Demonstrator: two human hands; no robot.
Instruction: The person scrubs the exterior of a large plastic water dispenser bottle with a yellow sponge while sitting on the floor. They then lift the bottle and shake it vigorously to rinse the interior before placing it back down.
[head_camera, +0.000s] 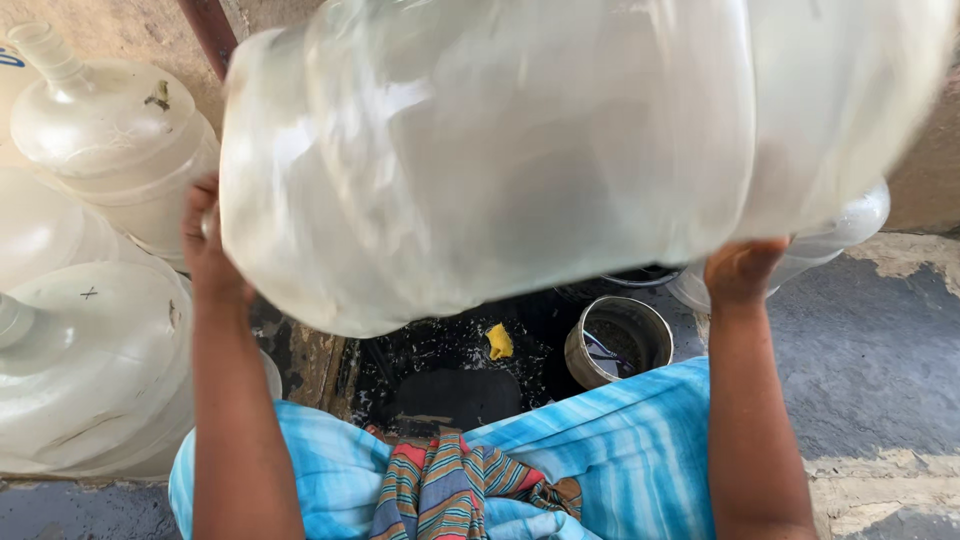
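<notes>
A large clear plastic water jug (520, 150) lies on its side in the air close to the camera and fills the upper frame, blurred by motion. My left hand (207, 245) presses against its left end. My right hand (742, 270) grips it from beneath on the right. Both arms reach up from my lap, which is covered by a blue cloth (620, 440) and a striped cloth (450, 485). Under the jug lies a dark wet drain pit (440, 370) with a yellow scrap (498, 341) in it.
Several translucent water jugs (90, 370) stand at the left, one with its neck up (110, 130). A round metal pot (618, 340) sits beside the pit, and another jug (830, 245) lies behind my right hand. Grey concrete floor (870, 360) stretches to the right.
</notes>
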